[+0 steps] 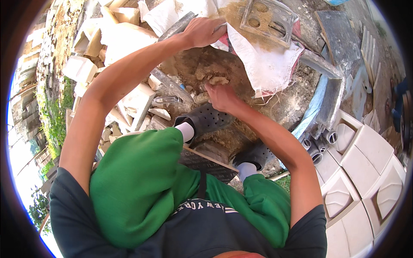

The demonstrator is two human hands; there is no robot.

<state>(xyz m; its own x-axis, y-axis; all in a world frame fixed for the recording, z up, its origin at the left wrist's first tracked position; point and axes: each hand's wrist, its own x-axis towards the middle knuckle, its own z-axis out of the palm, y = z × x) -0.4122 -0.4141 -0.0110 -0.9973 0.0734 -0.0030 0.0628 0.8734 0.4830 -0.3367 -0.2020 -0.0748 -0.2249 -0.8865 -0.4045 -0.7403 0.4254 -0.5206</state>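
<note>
White sack (266,64), held by left grip (203,32), bears sand (231,13).

1. I see a white sack (267,64) that looks woven, with wrinkles and stringy edges.
2. The dirt (194,63) looks rough and crumbly.
3. The dark shoes (211,120) look like matt rubber.
4. The green trousers (133,189) are soft, matt cloth.
5. The pale panels (368,161) look smooth and hard.

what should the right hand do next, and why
Perhaps lift the pale lump with the right hand: the curled hand is right at it, though its grip is unclear, and the left hand holds the white sack by its edge.
</note>
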